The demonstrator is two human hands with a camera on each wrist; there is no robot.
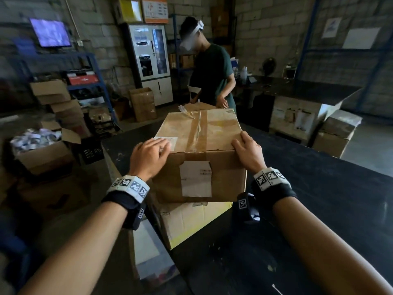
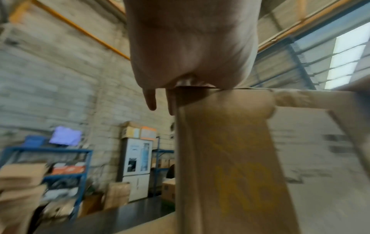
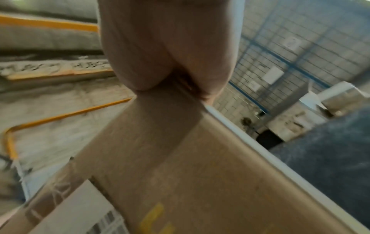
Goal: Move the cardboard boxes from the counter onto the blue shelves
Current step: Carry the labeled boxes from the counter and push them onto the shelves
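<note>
At a dim warehouse worktop [image 1: 319, 188], I have both hands on the near top corners of the upper cardboard box [image 1: 200, 145], which sits stacked on a second, yellow-edged box [image 1: 191, 222] at the worktop's left end. My left hand [image 1: 150, 155] lies over the box's near-left corner, fingers spread flat across the lid near a white label; in the left wrist view two fingertips [image 2: 150, 101] hang past the box's edge, so this grip looks laid on rather than closed. My right hand [image 1: 247, 151] sits at the near-right corner, fingers loosely extended along the top edge and touching the cardboard, not visibly wrapped around it; the right wrist view shows only the palm against the carton.

The box lies straight ahead of me, squarely between the hands, its taped seam running away from me, and each hand is about equally near its own corner. The blue shelves [image 1: 93, 81] stand well off to my left, beyond open cartons on the floor. I judge the lift must go up off the lower box, then swing left. A second person [image 1: 210, 75] works at another carton across the worktop.
</note>
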